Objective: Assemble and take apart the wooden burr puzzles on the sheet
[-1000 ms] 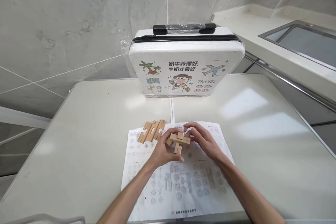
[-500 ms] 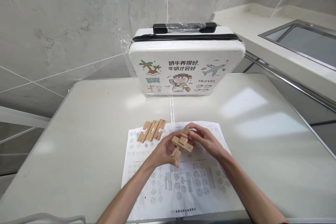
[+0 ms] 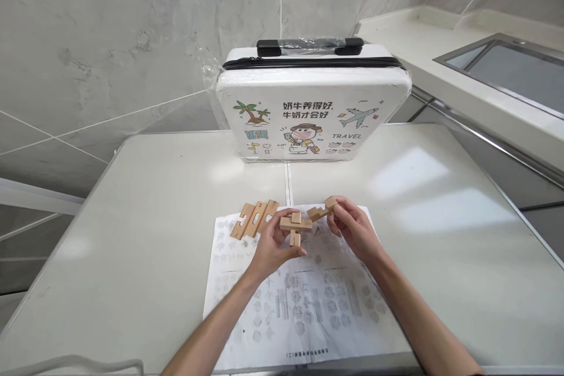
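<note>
Notched wooden piece (image 3: 322, 210) has come away, pinched by right hand (image 3: 353, 230); left hand (image 3: 272, 248) grips wooden cross (image 3: 294, 225).

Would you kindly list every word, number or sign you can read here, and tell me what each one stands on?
"奶牛养得好," on the white suitcase, upper printed line.
"牛奶才会好" on the same suitcase, the line below.
"TRAVEL" on the same suitcase, under the aeroplane drawing.
Paper sheet: diagrams and captions are too small to read.
Wooden cross in the left hand and wooden piece in the right hand: no readable marks.
</note>
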